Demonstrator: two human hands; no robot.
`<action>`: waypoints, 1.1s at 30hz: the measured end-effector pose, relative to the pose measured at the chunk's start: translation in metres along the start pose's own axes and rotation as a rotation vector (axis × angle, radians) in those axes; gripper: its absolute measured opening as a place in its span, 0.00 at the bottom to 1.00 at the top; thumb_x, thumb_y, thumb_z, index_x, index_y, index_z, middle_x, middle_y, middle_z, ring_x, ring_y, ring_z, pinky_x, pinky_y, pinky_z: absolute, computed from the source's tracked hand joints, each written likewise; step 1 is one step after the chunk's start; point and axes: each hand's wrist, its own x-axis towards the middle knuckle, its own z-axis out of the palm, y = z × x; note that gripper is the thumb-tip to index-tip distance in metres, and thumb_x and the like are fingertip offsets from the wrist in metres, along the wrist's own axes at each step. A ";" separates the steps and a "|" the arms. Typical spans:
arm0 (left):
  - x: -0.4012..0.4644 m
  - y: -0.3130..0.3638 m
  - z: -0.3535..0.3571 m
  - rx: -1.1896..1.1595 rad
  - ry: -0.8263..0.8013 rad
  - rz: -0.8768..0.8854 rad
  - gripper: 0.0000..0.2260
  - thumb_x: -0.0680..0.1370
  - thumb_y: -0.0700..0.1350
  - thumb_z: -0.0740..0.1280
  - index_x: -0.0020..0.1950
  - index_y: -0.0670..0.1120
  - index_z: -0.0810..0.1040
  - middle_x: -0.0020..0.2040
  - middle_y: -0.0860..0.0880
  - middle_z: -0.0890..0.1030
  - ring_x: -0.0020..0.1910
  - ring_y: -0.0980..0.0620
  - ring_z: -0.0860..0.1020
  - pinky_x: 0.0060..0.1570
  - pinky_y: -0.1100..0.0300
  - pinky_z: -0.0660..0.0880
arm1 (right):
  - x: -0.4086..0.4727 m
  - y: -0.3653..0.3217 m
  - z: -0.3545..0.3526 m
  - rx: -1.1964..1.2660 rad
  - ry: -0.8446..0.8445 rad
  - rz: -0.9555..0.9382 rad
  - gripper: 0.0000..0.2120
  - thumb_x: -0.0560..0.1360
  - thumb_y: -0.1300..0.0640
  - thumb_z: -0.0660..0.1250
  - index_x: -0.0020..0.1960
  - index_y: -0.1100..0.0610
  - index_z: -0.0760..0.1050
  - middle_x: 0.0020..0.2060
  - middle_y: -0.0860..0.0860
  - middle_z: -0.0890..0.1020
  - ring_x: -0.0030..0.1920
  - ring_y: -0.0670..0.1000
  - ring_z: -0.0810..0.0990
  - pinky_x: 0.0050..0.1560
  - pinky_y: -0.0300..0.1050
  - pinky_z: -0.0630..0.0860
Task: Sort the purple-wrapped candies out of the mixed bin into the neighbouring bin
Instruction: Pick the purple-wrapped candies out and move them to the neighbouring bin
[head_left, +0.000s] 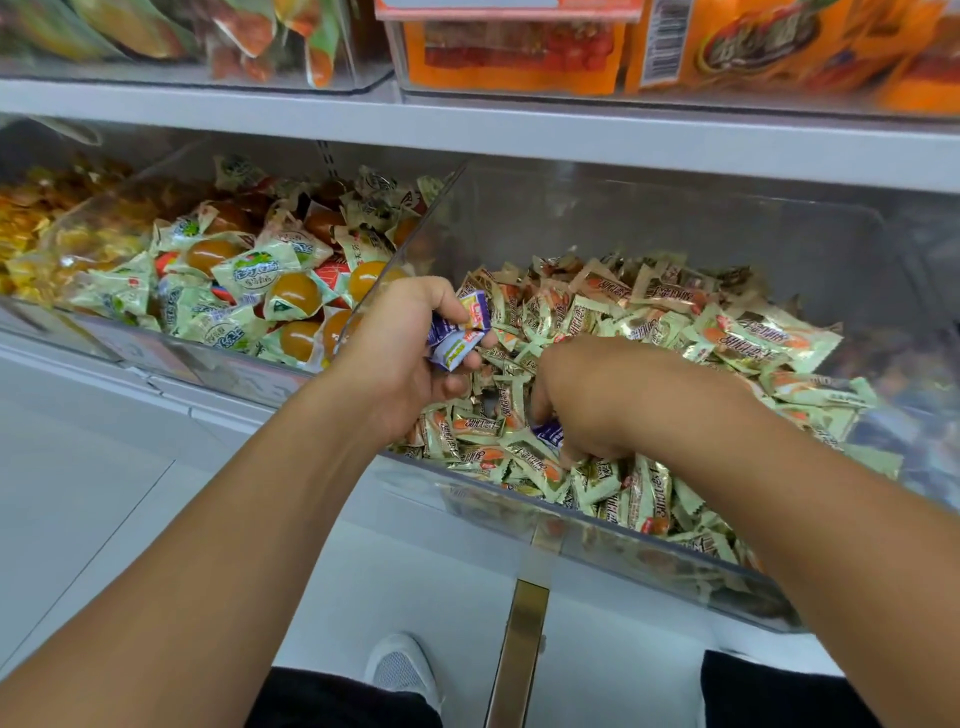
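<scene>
A clear mixed bin on the right is heaped with pale green and orange wrapped candies. My left hand hovers over its left side and grips a few purple-wrapped candies. My right hand is pushed down into the pile, fingers curled onto another purple-wrapped candy that peeks out beneath them. The neighbouring bin on the left holds green packets with orange sweets inside.
A clear divider wall stands between the two bins. A white shelf runs above them, carrying orange and green snack bags. Further left lie yellow wrapped sweets. Below are the white floor and my shoe.
</scene>
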 end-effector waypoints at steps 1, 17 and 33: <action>0.001 -0.001 0.001 0.017 0.005 0.000 0.07 0.75 0.38 0.58 0.39 0.41 0.73 0.33 0.44 0.80 0.26 0.52 0.71 0.21 0.68 0.63 | 0.001 0.001 0.001 -0.020 -0.005 0.004 0.18 0.73 0.62 0.75 0.61 0.56 0.80 0.52 0.53 0.82 0.49 0.55 0.82 0.52 0.50 0.81; -0.043 0.007 0.065 0.273 -0.371 0.260 0.04 0.79 0.45 0.68 0.48 0.45 0.75 0.31 0.48 0.78 0.22 0.56 0.68 0.18 0.69 0.57 | -0.110 0.082 -0.024 1.185 0.167 -0.058 0.07 0.77 0.55 0.70 0.47 0.59 0.76 0.35 0.55 0.79 0.27 0.47 0.77 0.22 0.35 0.71; -0.078 0.008 0.261 0.947 -0.635 0.613 0.14 0.84 0.52 0.59 0.67 0.52 0.76 0.62 0.50 0.80 0.57 0.50 0.79 0.62 0.51 0.76 | -0.212 0.246 0.014 0.574 0.465 0.637 0.15 0.82 0.52 0.64 0.53 0.65 0.77 0.44 0.58 0.78 0.41 0.58 0.76 0.38 0.49 0.74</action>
